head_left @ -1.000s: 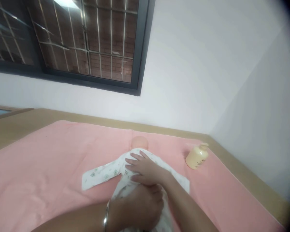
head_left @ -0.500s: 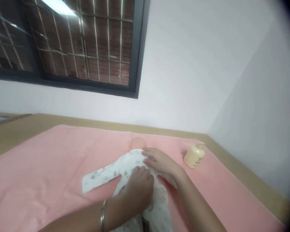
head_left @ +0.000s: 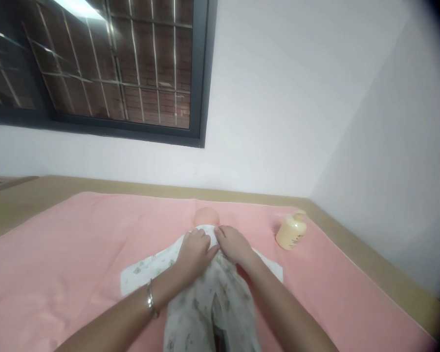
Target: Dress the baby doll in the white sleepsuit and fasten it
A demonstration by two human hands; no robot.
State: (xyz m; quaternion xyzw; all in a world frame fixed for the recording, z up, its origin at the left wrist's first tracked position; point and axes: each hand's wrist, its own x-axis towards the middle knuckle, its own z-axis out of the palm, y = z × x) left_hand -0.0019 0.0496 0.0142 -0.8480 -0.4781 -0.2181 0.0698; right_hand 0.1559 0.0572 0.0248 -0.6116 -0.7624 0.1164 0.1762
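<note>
A white baby romper (head_left: pixel 190 313) with a small grey-green print lies on a pink sheet, its sleeves spread to both sides and its legs towards me. Past its collar shows the smooth, rounded head (head_left: pixel 207 216) of what looks like a baby doll. My left hand (head_left: pixel 195 250), with a silver bangle on the wrist, has its fingers curled on the left of the chest, closed on the cloth. Beside it, my right hand (head_left: pixel 234 243) pinches the cloth near the collar on the right. Both hands hide much of the chest.
A pale yellow pump bottle (head_left: pixel 292 231) stands to the right on the pink sheet (head_left: pixel 77 244). The tan bed surface (head_left: pixel 355 239) shows around the sheet. Behind it rise a white wall (head_left: pixel 271 107) and a dark-framed barred window (head_left: pixel 200 98).
My left hand has moved up and left from the middle of the romper to its upper chest. My right hand has drawn its fingers in near the collar. The right sleeve now shows.
</note>
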